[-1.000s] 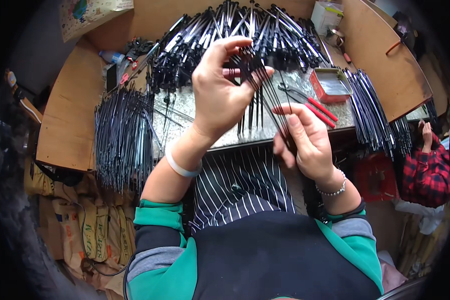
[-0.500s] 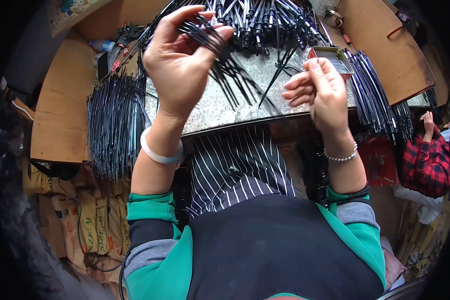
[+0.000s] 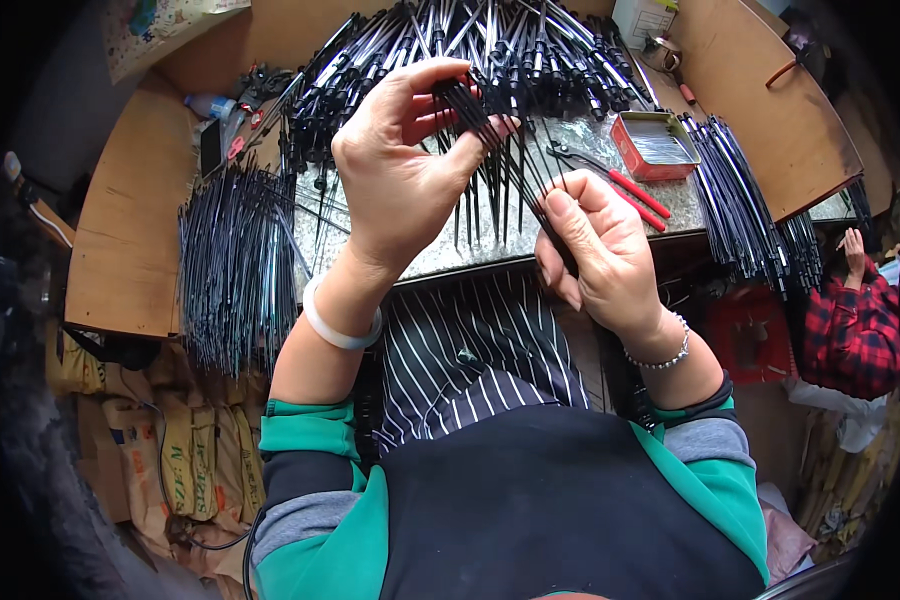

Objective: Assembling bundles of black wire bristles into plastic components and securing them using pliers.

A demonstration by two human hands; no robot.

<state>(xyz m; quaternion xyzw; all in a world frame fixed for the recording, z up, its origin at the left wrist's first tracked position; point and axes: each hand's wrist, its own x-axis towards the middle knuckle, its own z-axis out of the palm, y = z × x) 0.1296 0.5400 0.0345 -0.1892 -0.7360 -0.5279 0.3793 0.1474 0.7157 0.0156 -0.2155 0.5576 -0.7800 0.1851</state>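
Note:
My left hand (image 3: 395,170), raised over the near part of the worktop, is closed round a bunch of thin black rods (image 3: 473,112) that look like umbrella ribs. Several rods hang down from it, and others slant across to the right. Lower and to the right, the thumb and fingers of my right hand (image 3: 605,250) pinch the near ends of the slanting rods. Behind the right hand lie pliers with red handles (image 3: 638,196), partly covered by its fingers. A red tin (image 3: 637,168) holding thin metal pins stands beyond them.
A large pile of black and silver umbrella-like frames (image 3: 410,62) fills the back of the worktop (image 3: 440,258). Bundles of dark rods overhang at left (image 3: 235,270) and right (image 3: 730,205). Wooden side boards (image 3: 120,240) flank it. Another person's plaid sleeve (image 3: 855,335) shows far right.
My left hand has shifted right and slightly down with the rods. My right hand, empty before, has moved down and left and closed on rod ends, uncovering the pliers.

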